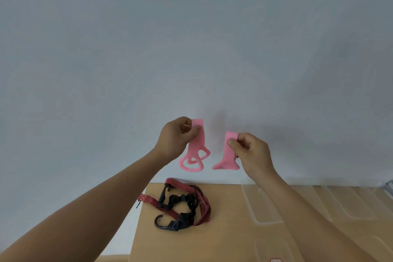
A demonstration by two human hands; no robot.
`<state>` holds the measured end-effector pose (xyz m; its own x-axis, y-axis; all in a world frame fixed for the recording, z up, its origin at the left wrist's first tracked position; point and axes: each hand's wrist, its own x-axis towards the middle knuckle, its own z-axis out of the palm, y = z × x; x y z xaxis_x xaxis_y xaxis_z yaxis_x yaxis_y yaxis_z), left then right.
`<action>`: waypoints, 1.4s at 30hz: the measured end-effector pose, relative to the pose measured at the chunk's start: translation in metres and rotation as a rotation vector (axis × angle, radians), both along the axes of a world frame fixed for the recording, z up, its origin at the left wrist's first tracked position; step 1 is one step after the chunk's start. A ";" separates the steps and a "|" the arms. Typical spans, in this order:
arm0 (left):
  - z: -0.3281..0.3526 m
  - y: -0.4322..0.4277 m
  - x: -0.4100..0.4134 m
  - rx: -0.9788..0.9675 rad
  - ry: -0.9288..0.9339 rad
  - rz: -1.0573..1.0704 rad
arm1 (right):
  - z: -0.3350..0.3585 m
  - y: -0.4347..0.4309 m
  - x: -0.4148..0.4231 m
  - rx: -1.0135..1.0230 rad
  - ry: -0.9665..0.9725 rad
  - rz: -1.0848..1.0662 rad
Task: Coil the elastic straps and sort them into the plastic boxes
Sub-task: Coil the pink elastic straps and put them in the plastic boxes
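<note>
**A:** Starting closest in, what could go wrong?

**B:** The clear plastic boxes point(263, 204) run down the counter's point(223, 244) right side, from the near edge to the far edge. They nearly vanish against the brown, so a dropped coil could easily miss a rim. I can't make out anything lying in them.

**A:** And that tangle?

**B:** The striped strap point(204, 204), red and black, lies bunched by the far left corner. One end pokes past the left edge, and a black hook point(161, 224) is the part nearest us. With a careless tug, I'd expect the hook to snag the bundle or the whole thing to slide off that edge.

**A:** The hands?

**B:** Both are raised beyond the far edge, clear of the counter. The left hand point(176, 138) pinches the top of a looped pink strap point(196, 149) between thumb and fingers, and the lower part dangles in loose rings. The right hand point(251, 151) pinches a second pink strap point(228, 155) the same way. It hangs near the first without touching it (whether they were ever one piece, I can't tell). Each grip holds only the top end. Elastic is springy, so I'd guess a coil could unwind or slip free before it reaches a box.

**A:** And the surroundings?

**B:** The counter is plain, matte and cardboard-brown. Behind its far edge stands a bare, pale grey-blue wall point(191, 38) with soft shadows beside the hands.
</note>
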<state>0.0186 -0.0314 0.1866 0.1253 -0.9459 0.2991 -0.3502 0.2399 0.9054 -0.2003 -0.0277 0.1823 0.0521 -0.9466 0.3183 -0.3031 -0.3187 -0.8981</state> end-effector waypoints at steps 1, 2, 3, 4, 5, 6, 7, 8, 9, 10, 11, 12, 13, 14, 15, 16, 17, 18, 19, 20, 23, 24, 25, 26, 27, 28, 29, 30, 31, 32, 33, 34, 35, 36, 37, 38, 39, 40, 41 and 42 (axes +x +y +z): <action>0.001 -0.001 0.002 -0.021 0.010 0.055 | 0.003 0.002 -0.001 -0.007 0.002 0.006; 0.001 -0.002 0.003 -0.030 0.031 0.098 | 0.007 0.003 -0.002 -0.006 0.004 0.029; 0.002 -0.003 0.005 -0.031 0.054 0.127 | 0.011 0.005 -0.003 0.003 0.009 0.069; 0.002 -0.003 0.005 -0.030 0.069 0.137 | 0.013 0.007 -0.002 0.016 0.013 0.118; 0.002 -0.001 0.004 -0.027 0.075 0.126 | 0.016 0.009 0.001 0.025 0.010 0.163; 0.002 0.002 0.001 -0.024 0.076 0.096 | 0.018 0.011 0.004 0.028 -0.001 0.192; 0.001 0.005 -0.004 -0.016 0.084 0.051 | 0.019 0.012 0.008 0.026 -0.021 0.207; -0.001 0.010 -0.010 -0.001 0.108 -0.005 | 0.020 0.013 0.012 0.017 -0.044 0.208; -0.003 0.014 -0.017 0.022 0.152 -0.065 | 0.020 0.014 0.016 0.003 -0.060 0.196; -0.004 0.018 -0.023 0.056 0.207 -0.122 | 0.021 0.015 0.019 -0.014 -0.062 0.173; -0.006 0.022 -0.027 0.097 0.267 -0.169 | 0.021 0.016 0.021 -0.028 -0.060 0.148; -0.006 0.025 -0.030 0.135 0.325 -0.205 | 0.020 0.016 0.022 -0.034 -0.067 0.124; -0.006 0.029 -0.032 0.166 0.374 -0.238 | 0.020 0.017 0.022 -0.029 -0.090 0.105; -0.006 0.032 -0.033 0.186 0.403 -0.272 | 0.019 0.019 0.023 -0.019 -0.114 0.089; -0.006 0.034 -0.033 0.195 0.403 -0.306 | 0.019 0.021 0.023 -0.013 -0.123 0.075; -0.007 0.036 -0.033 0.195 0.375 -0.333 | 0.017 0.023 0.023 -0.014 -0.114 0.064; -0.008 0.037 -0.032 0.197 0.343 -0.354 | 0.016 0.025 0.023 -0.019 -0.094 0.053; -0.009 0.039 -0.032 0.201 0.331 -0.372 | 0.014 0.028 0.024 -0.025 -0.072 0.044; -0.010 0.040 -0.033 0.211 0.348 -0.386 | 0.012 0.031 0.025 -0.027 -0.052 0.036; -0.011 0.041 -0.033 0.223 0.384 -0.401 | 0.010 0.034 0.024 -0.019 -0.040 0.029; -0.013 0.045 -0.033 0.242 0.423 -0.437 | 0.009 0.042 0.020 0.050 -0.063 0.017; -0.014 0.045 -0.033 0.242 0.419 -0.448 | 0.009 0.045 0.017 0.062 -0.071 0.021; -0.015 0.046 -0.034 0.242 0.422 -0.457 | 0.009 0.048 0.016 0.069 -0.079 0.034; -0.015 0.046 -0.035 0.244 0.436 -0.464 | 0.010 0.052 0.014 0.073 -0.091 0.053; -0.015 0.047 -0.035 0.246 0.451 -0.469 | 0.010 0.056 0.013 0.076 -0.108 0.072; -0.016 0.047 -0.036 0.250 0.465 -0.473 | 0.010 0.060 0.013 0.078 -0.127 0.083; -0.017 0.048 -0.037 0.253 0.478 -0.478 | 0.009 0.063 0.012 0.087 -0.147 0.087; -0.018 0.048 -0.039 0.258 0.492 -0.488 | 0.007 0.066 0.011 0.099 -0.169 0.088; -0.019 0.050 -0.040 0.261 0.500 -0.498 | 0.007 0.069 0.009 0.114 -0.190 0.085; -0.021 0.051 -0.042 0.259 0.500 -0.508 | 0.005 0.071 0.007 0.125 -0.199 0.084; -0.023 0.052 -0.043 0.252 0.490 -0.517 | 0.004 0.073 0.005 0.132 -0.196 0.083; -0.024 0.054 -0.046 0.244 0.473 -0.524 | 0.003 0.075 0.002 0.132 -0.182 0.084; -0.025 0.056 -0.048 0.234 0.456 -0.527 | 0.002 0.077 -0.001 0.135 -0.172 0.084; -0.026 0.058 -0.051 0.228 0.441 -0.526 | 0.002 0.078 -0.004 0.140 -0.167 0.073; -0.026 0.060 -0.054 0.224 0.428 -0.525 | 0.001 0.079 -0.007 0.151 -0.175 0.053; -0.027 0.062 -0.056 0.225 0.416 -0.523 | 0.000 0.079 -0.010 0.156 -0.185 0.021; -0.027 0.064 -0.059 0.228 0.406 -0.523 | 0.000 0.079 -0.012 0.157 -0.193 -0.009; -0.028 0.066 -0.061 0.231 0.396 -0.524 | -0.001 0.079 -0.015 0.148 -0.194 -0.027; -0.028 0.068 -0.064 0.232 0.386 -0.523 | -0.002 0.080 -0.018 0.137 -0.191 -0.038; -0.027 0.069 -0.068 0.233 0.376 -0.521 | -0.003 0.080 -0.021 0.125 -0.190 -0.041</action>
<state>-0.0494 0.0379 0.1593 -0.3087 -0.9452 0.1062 0.1066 0.0765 0.9914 -0.2213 0.0526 0.1792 -0.0366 -0.9793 0.1991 -0.1355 -0.1925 -0.9719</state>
